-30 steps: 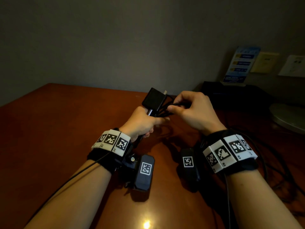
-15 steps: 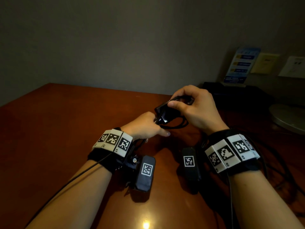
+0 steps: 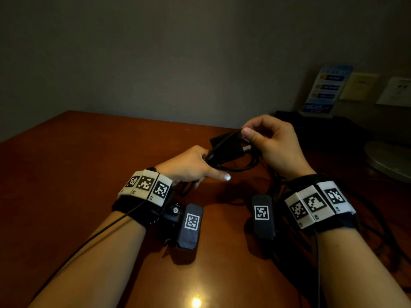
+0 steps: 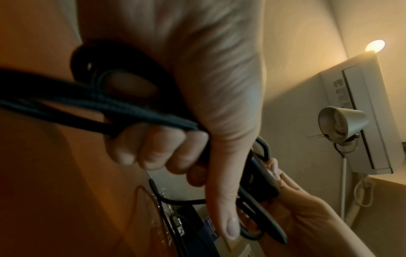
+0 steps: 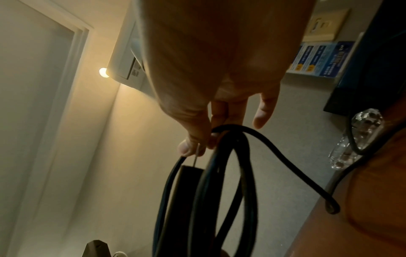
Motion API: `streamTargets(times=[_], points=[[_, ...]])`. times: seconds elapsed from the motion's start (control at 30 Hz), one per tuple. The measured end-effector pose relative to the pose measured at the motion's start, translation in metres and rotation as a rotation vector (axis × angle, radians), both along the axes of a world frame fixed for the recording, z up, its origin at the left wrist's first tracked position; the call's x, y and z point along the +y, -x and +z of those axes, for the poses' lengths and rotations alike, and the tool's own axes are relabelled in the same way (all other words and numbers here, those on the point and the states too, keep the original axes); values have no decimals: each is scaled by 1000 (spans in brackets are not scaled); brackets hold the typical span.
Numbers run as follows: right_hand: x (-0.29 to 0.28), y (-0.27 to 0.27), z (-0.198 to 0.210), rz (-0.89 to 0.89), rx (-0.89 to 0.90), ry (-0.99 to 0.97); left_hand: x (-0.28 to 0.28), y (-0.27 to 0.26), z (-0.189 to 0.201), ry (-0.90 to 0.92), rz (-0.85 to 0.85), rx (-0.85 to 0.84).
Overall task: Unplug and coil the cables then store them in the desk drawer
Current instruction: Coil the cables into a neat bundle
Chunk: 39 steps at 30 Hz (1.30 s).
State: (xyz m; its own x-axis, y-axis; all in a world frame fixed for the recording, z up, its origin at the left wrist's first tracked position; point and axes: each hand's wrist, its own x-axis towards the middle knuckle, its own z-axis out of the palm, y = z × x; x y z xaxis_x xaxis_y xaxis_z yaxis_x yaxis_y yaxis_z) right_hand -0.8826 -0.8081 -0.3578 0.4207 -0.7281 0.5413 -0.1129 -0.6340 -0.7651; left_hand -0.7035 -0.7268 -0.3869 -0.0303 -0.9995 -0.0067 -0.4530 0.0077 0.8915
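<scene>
A black cable [image 3: 235, 167] with a black plug adapter [image 3: 226, 147] hangs in loops above the brown desk [image 3: 66, 174]. My left hand [image 3: 191, 165] grips one end of the bundled loops [image 4: 92, 104], fingers curled round them, thumb pointing out. My right hand [image 3: 271, 143] pinches a strand [image 5: 222, 130] by the adapter [image 5: 184, 196] between thumb and fingers, with the adapter's metal prong [image 5: 195, 154] beside the thumb. The loops [image 5: 208, 191] hang below that hand. No desk drawer is in view.
More dark cables [image 3: 378, 230] lie on the desk at the right. A black box [image 3: 322, 125] with a blue card stand [image 3: 327, 90] sits at the back right, under wall sockets [image 3: 395, 92]. A round lamp base [image 3: 391, 158] stands at the right edge.
The adapter has tipped from upright to lying sideways and moved right, between the hands. My right hand has shifted from beside the cable to pinching a strand over the adapter; the left has lowered.
</scene>
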Motion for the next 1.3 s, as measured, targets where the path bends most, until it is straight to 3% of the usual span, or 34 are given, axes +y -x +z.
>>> streamTargets(times=[0.1, 0.47, 0.63, 0.83, 0.97, 1.13, 1.3], points=[[-1, -1, -1, 29, -22, -38, 1, 0, 0, -26, -71, 22], [1, -1, -1, 88, -87, -193, 0, -2, -4, -2, -92, 201], [3, -1, 2, 124, -171, -366, 0, 2, 1, 3, -190, 370], [2, -5, -7, 169, -64, -398, 2, 3, 10, 59, -385, 765], [1, -11, -19, 255, 82, -393, 1, 3, 10, 96, -289, 819], [4, -10, -15, 216, 192, -345, -3, 1, 5, 129, -106, 776], [4, -11, -14, 209, 284, -258, -5, 4, 3, 147, -31, 762]])
